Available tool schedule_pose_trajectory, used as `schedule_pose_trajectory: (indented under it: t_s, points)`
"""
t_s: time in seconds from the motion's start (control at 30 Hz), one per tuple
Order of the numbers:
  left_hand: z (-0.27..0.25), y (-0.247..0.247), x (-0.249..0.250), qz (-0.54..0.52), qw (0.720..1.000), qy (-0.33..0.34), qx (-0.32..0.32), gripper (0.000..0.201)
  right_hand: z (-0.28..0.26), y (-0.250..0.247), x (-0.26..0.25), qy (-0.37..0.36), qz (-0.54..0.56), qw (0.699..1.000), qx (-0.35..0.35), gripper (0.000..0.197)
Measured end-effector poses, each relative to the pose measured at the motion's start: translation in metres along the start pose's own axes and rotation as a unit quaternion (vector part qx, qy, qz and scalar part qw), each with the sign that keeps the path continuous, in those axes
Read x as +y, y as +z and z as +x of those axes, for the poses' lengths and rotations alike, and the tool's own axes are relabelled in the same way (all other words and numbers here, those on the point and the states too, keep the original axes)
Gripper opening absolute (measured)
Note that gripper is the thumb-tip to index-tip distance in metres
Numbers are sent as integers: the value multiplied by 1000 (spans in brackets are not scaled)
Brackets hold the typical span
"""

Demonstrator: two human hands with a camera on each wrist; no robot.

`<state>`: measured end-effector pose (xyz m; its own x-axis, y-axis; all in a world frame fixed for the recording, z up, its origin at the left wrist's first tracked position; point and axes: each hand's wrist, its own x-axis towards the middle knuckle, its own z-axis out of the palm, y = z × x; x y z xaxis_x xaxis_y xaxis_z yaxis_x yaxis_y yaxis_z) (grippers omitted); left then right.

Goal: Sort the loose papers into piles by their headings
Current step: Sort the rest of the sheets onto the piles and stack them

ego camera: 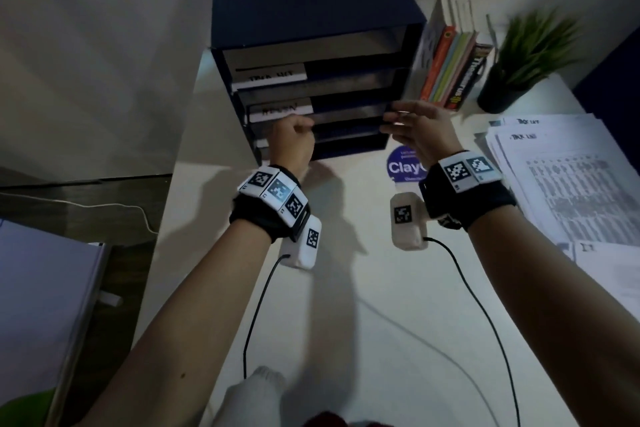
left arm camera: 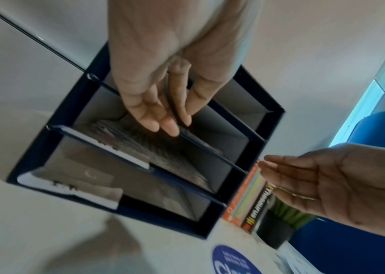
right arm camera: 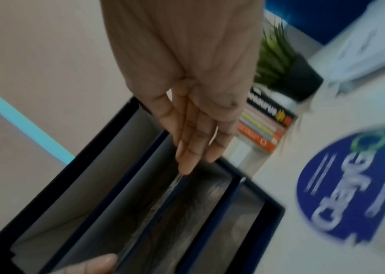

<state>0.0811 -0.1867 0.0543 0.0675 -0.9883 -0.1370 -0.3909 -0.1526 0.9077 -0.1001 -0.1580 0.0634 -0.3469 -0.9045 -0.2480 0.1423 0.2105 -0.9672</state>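
Both hands are at the open front of a dark blue paper organizer (ego camera: 311,10) with stacked shelves. The left hand (ego camera: 292,142) is at the left end of the lower shelves; the wrist view shows its fingers (left arm camera: 163,122) nearly straight, tips against a shelf edge, holding nothing. The right hand (ego camera: 419,130) is at the organizer's right front corner, fingers (right arm camera: 198,148) extended together with tips at a shelf edge, also gripping nothing. Printed sheets (left arm camera: 154,148) already lie inside the shelf just past the left fingertips. The loose papers (ego camera: 568,177) lie fanned in a heap well to the right of the organizer, apart from both hands.

The organizer stands on a white desk (ego camera: 363,288) against a pale wall. Just right of it stand a row of books (ego camera: 450,73), then a potted plant (ego camera: 519,59). A round blue sticker (ego camera: 405,166) lies on the desk in front of the organizer's right corner.

White label strips (ego camera: 270,74) on two shelf fronts carry handwriting, too blurred to read surely. The top loose sheets bear similar handwritten headings. The sticker reads "Clay…", and one book spine reads "Thesaurus".
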Motion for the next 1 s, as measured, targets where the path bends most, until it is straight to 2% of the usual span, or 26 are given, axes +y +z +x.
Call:
schedule_pose_trajectory:
  t_s: [0.17, 0.27, 0.43, 0.57, 0.63, 0.7, 0.8, 1.0]
  points:
    - [-69, 56, 6, 67, 991, 11, -119, 22, -50, -92, 11, -63, -210, 976, -3, 25]
    - [-106, 101, 4, 92, 980, 2, -176, 21, -79, -161, 28, -62, -293, 953, 37, 23]
    - [-174, 187, 16, 136, 952, -29, -272, 22, -129, -289, 57, 7, -400, 904, 153, 17]
    - [-215, 250, 13, 194, 926, -71, -315, 24, -148, -351, 86, 105, -466, 864, 160, 23]
    - [-233, 274, 10, 229, 914, -85, -322, 33, -157, -366, 94, 170, -520, 824, 146, 37]
    - [-249, 294, 8, 256, 916, -96, -295, 45, -167, -376, 101, 197, -547, 804, 124, 53]
    - [-273, 317, 8, 281, 921, -76, -257, 58, -173, -387, 116, 181, -558, 802, 107, 63]
    - [-309, 351, 23, 247, 934, -87, -244, 58, -173, -395, 127, 164, -571, 799, 95, 67]
